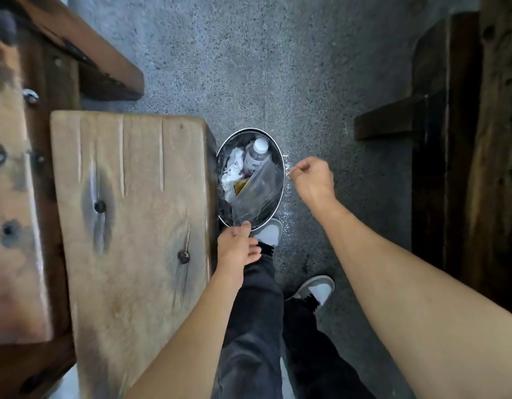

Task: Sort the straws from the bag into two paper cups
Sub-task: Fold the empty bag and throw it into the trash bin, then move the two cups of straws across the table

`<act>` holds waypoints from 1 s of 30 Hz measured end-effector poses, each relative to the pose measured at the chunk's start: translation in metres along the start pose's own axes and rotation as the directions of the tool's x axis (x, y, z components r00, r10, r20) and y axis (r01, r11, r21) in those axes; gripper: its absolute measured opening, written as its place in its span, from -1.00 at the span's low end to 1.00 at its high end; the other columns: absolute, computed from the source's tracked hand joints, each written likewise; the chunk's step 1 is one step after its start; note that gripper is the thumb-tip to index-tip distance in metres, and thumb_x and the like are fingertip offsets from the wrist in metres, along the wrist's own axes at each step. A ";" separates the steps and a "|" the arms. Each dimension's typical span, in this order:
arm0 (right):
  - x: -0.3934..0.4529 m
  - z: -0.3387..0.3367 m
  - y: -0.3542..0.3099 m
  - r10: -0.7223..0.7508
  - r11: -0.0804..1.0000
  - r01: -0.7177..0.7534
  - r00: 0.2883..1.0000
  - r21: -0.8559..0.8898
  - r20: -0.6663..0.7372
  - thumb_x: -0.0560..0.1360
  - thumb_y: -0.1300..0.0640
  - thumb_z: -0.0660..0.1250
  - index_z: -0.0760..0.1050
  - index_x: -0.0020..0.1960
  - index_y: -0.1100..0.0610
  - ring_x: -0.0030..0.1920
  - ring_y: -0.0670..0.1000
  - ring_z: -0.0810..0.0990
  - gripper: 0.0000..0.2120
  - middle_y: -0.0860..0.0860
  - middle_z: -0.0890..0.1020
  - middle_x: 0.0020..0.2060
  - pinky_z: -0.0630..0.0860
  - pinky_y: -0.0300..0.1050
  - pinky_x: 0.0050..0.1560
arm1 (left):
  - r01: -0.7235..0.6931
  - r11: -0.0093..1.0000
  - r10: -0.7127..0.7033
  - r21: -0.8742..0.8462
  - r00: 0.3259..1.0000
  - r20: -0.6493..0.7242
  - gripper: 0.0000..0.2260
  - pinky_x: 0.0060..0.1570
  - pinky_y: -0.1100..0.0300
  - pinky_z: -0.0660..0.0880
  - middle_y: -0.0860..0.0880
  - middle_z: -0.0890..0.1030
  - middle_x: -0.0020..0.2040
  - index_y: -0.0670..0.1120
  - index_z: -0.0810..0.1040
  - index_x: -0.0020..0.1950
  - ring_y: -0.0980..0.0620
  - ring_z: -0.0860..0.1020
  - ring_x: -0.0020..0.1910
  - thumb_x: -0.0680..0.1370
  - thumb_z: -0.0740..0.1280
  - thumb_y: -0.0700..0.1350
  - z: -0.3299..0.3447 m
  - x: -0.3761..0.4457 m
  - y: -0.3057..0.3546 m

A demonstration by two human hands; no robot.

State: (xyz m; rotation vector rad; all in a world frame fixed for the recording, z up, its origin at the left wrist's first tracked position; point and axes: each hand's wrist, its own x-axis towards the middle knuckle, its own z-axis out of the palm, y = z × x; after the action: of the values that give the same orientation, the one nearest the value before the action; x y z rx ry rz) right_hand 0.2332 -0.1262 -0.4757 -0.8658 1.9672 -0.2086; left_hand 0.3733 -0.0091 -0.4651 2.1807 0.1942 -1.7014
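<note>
I look straight down at a small round metal bin (281, 165) on the floor beside a bench. A clear plastic bag (256, 197) lies across the bin's mouth, over a plastic bottle (257, 156), crumpled white paper (233, 171) and other rubbish. My left hand (240, 249) hangs just below the bag's near edge with relaxed fingers; I cannot tell whether its thumb touches the bag. My right hand (312, 180) hovers to the right of the bin with loosely curled fingers and holds nothing. No straws or paper cups are in view.
A pale wooden bench (128, 226) fills the left side, with a wooden table edge (10, 197) beyond it. Dark wooden furniture (450, 139) stands at the right. My legs and two grey shoes (267, 233) stand on the speckled grey floor (277, 67).
</note>
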 end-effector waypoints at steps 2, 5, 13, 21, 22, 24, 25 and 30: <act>-0.010 -0.013 -0.013 -0.015 1.000 0.015 1.000 0.017 -0.026 0.50 0.19 0.33 0.54 -0.12 0.07 -0.07 0.12 0.62 -0.94 0.12 0.68 -0.07 0.57 -0.08 0.04 | -0.135 0.991 0.135 0.024 0.991 0.009 -0.79 -0.40 0.21 0.56 -0.17 0.59 -0.16 -0.20 0.50 0.12 -0.06 0.52 -0.30 0.64 0.30 -0.05 0.002 -0.018 0.017; -0.034 -0.046 -0.040 -0.035 0.996 0.038 0.998 0.077 -0.048 0.51 0.14 0.32 0.52 -0.09 0.04 -0.01 0.13 0.62 -0.97 0.12 0.67 -0.01 0.52 -0.14 0.04 | -0.339 0.937 0.337 0.089 0.941 0.037 -0.92 -0.34 0.21 0.54 -0.15 0.59 -0.10 -0.08 0.53 0.00 -0.01 0.54 -0.27 0.64 0.28 -0.10 0.008 -0.058 0.051; -0.177 -0.185 -0.126 -0.261 0.909 0.317 0.939 0.269 -0.225 0.53 0.16 0.30 0.57 0.11 0.17 -0.12 -0.03 0.53 -0.81 -0.03 0.59 -0.17 0.30 -0.32 -0.15 | -0.800 0.574 0.778 0.175 0.599 0.190 -0.91 0.01 0.03 0.55 0.02 0.63 -0.03 0.21 0.52 -0.01 -0.04 0.64 -0.03 0.49 0.32 0.11 0.031 -0.246 0.131; -0.323 -0.359 -0.104 -0.200 0.751 0.507 0.784 0.422 -0.587 0.53 0.08 0.30 0.55 0.17 0.13 0.04 -0.03 0.60 -0.75 0.02 0.65 0.05 0.49 -0.20 0.08 | -0.979 0.146 0.829 0.141 0.198 0.522 -0.71 0.15 0.24 0.47 0.00 0.49 0.26 0.06 0.43 0.31 0.13 0.51 0.16 0.59 0.32 -0.07 0.085 -0.446 0.117; -0.337 -0.377 -0.092 -0.180 0.758 0.515 0.755 0.400 -0.631 0.53 0.05 0.29 0.53 0.21 0.10 0.11 -0.04 0.59 -0.71 0.01 0.64 0.11 0.49 -0.14 0.16 | -0.988 0.069 0.809 0.138 0.136 0.572 -0.65 0.25 0.11 0.46 -0.01 0.45 0.31 0.04 0.41 0.36 0.04 0.48 0.26 0.58 0.33 -0.04 0.094 -0.465 0.112; -0.371 -0.415 -0.061 -0.106 0.774 0.511 0.686 0.374 -0.720 0.54 0.02 0.27 0.47 0.32 0.07 0.25 -0.03 0.53 -0.63 -0.01 0.57 0.26 0.44 -0.07 0.28 | -0.990 -0.113 0.729 0.089 -0.022 0.684 -0.51 0.42 -0.03 0.33 -0.05 0.37 0.42 0.00 0.35 0.46 -0.04 0.35 0.43 0.55 0.32 0.06 0.115 -0.506 0.093; -0.388 -0.432 -0.043 -0.071 0.786 0.507 0.643 0.354 -0.763 0.54 0.02 0.27 0.44 0.36 0.07 0.31 -0.02 0.49 -0.60 0.00 0.54 0.31 0.41 -0.06 0.33 | -0.982 -0.181 0.677 0.052 -0.087 0.731 -0.45 0.48 -0.01 0.24 -0.05 0.31 0.49 0.00 0.30 0.51 -0.01 0.27 0.51 0.54 0.30 0.10 0.125 -0.526 0.082; -0.469 -0.489 0.048 0.054 0.910 0.351 0.423 0.218 -0.905 0.50 -0.12 0.21 0.32 0.47 0.05 0.49 0.05 0.29 -0.42 0.03 0.38 0.47 0.20 0.12 0.49 | -0.869 -0.480 0.419 -0.117 -0.345 0.840 -0.36 0.48 0.10 0.01 0.02 0.05 0.64 0.14 0.11 0.59 0.08 -0.01 0.61 0.57 0.29 0.17 0.167 -0.605 0.019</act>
State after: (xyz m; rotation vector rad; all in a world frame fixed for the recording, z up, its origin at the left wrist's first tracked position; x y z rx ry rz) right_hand -0.0469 0.1168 0.0936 -0.7063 2.6687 -1.4053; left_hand 0.0687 -0.0187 0.0843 0.7433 -2.3090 -0.9835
